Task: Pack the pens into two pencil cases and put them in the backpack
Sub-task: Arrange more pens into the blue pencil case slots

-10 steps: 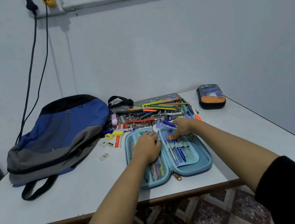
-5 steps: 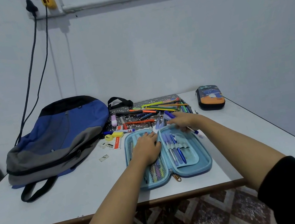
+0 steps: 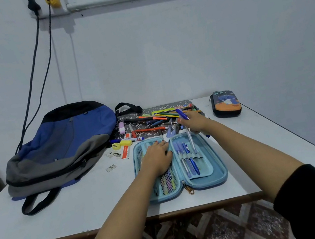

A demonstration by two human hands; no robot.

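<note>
The open light-blue zip pencil case (image 3: 214, 178) lies at the front middle of the white flat surface (image 3: 64, 214). A row of blue plastic pens (image 3: 188, 162) sits in its right half, and the left hand (image 3: 157, 159) rests on its left half. Behind it, a heap of coloured pens (image 3: 162, 116) lies on a dark patterned mat (image 3: 137, 114). The right hand (image 3: 194, 122), above that heap's right edge, grips 1 clear-barrelled pen (image 3: 190, 139) slanting down over the case's right half. The blue-and-grey fabric backpack (image 3: 63, 147) lies at the left. The closed dark oval pencil case (image 3: 226, 103) sits back right, well apart.

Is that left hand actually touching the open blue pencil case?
Touching. The head view shows the left hand resting flat on the mesh side of the pencil case.
</note>
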